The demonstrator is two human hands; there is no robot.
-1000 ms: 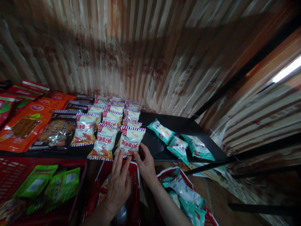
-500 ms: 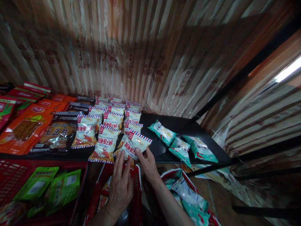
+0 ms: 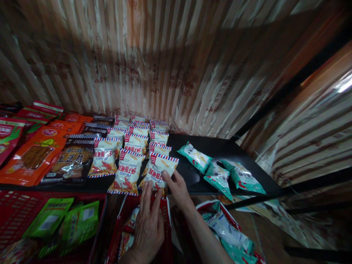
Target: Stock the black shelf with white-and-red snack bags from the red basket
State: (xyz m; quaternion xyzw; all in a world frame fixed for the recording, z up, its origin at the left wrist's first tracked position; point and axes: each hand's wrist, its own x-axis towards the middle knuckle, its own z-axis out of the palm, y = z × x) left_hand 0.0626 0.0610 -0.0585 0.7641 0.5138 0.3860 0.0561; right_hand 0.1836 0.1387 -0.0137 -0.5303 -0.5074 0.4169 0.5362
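A white snack bag (image 3: 162,164) with a striped red-and-blue top edge and red lettering stands at the shelf's front edge, in front of similar bags. My right hand (image 3: 177,189) grips its right side, thumb on the front and fingers behind. My left hand (image 3: 150,220) is open, its fingers stretched out against the bag's lower front. To its left leans a matching snack bag (image 3: 128,172), untouched. Three teal snack bags (image 3: 194,157) lie on the black shelf (image 3: 189,180) to the right.
Dark brown chip bags (image 3: 72,159) and orange packets (image 3: 34,156) fill the shelf's left. Below are a red basket (image 3: 16,205) with green packets, another red basket (image 3: 167,234) under my left hand, and a basket of teal bags (image 3: 229,229). A black metal post (image 3: 255,113) rises at right.
The bag between my hands has become more upright and its top edge is level, in line with the others. My view has shifted slightly left.
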